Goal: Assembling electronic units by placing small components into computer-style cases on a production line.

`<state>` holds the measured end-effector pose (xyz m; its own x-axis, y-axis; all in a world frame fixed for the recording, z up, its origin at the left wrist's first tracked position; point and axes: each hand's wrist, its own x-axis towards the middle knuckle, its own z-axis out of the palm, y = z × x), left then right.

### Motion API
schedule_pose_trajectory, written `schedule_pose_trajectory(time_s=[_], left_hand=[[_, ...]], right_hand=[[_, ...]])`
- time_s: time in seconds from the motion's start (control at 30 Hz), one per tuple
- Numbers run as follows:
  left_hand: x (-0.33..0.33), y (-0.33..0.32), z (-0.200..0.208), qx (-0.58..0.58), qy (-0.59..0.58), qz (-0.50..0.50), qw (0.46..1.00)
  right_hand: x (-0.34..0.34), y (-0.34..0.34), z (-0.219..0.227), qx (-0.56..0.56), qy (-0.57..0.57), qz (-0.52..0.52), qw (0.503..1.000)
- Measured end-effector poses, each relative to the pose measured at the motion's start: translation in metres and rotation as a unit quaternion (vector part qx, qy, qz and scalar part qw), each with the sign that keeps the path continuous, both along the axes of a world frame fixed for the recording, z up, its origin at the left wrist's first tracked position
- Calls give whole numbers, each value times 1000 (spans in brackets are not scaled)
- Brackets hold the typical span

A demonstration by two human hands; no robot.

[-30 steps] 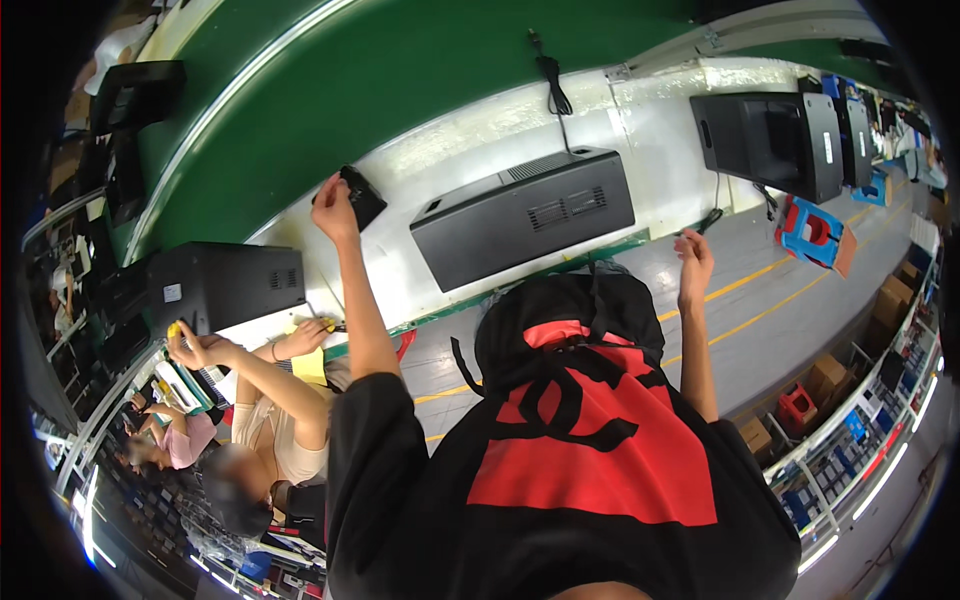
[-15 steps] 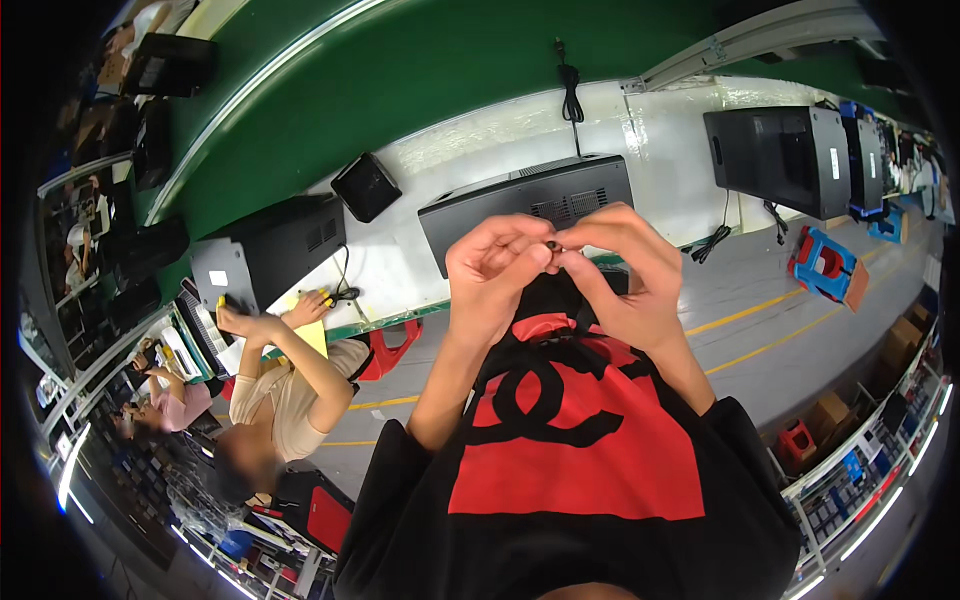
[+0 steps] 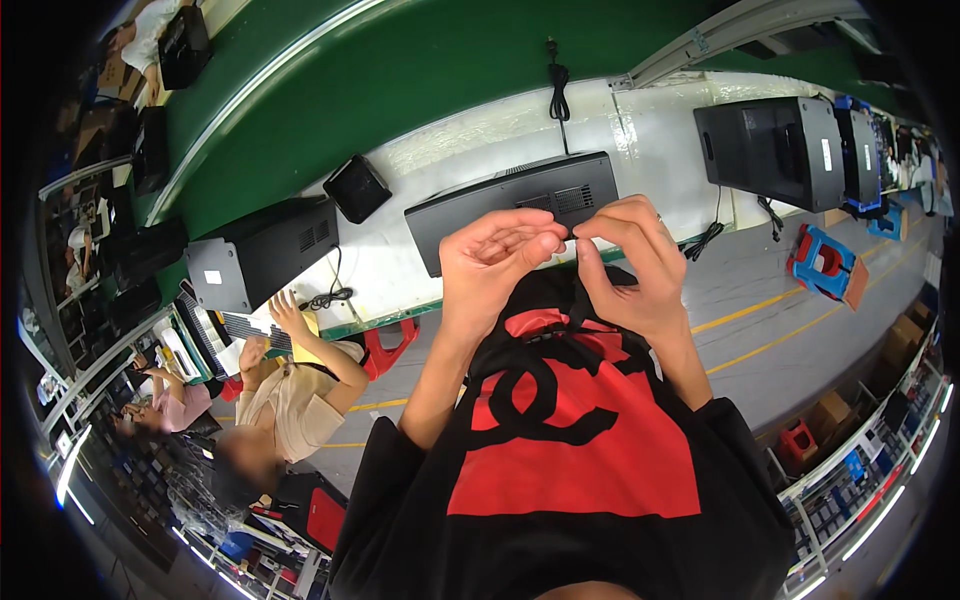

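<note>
My left hand [image 3: 487,262] and my right hand [image 3: 638,268] meet at the fingertips, raised in front of my chest. A tiny dark piece [image 3: 571,236] sits between them, mostly covered by the fingers and too small to name. On the right, thumb and forefinger close on it in a pinch. The left thumb and forefinger come together at its other side, with the remaining left fingers loosely curled. Just beyond my hands, a dark grey box-shaped machine with vent slots [image 3: 510,205] lies on the white bench [image 3: 450,140].
More dark machines stand at left [image 3: 265,255] and right [image 3: 765,150]. A small black box [image 3: 357,189] and coiled black cables [image 3: 560,95] lie along the bench. To my left sits a co-worker in a beige top [image 3: 300,405]. A blue and red stool [image 3: 826,262] stands on the floor at right.
My fingertips have shifted slightly right and up, and the small piece now shows less between them. The co-worker's hands have moved off the left machine, one of them raised.
</note>
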<state>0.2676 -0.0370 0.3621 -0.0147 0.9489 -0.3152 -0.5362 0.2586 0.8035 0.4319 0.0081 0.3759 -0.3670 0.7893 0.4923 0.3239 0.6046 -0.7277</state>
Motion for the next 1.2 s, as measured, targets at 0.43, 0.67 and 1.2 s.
schedule_pose_trajectory(time_s=[0.43, 0.67, 1.2], left_hand=[[9, 2, -20, -62, -76, -26, 995], [17, -6, -105, -123, 89, 1, 988], [-4, -18, -178, -25, 406, 41, 913]], right_hand=[[8, 1, -15, -93, 8, 22, 995], [35, 9, -103, -128, -95, -42, 986], [42, 73, -175, -124, -342, -51, 930]])
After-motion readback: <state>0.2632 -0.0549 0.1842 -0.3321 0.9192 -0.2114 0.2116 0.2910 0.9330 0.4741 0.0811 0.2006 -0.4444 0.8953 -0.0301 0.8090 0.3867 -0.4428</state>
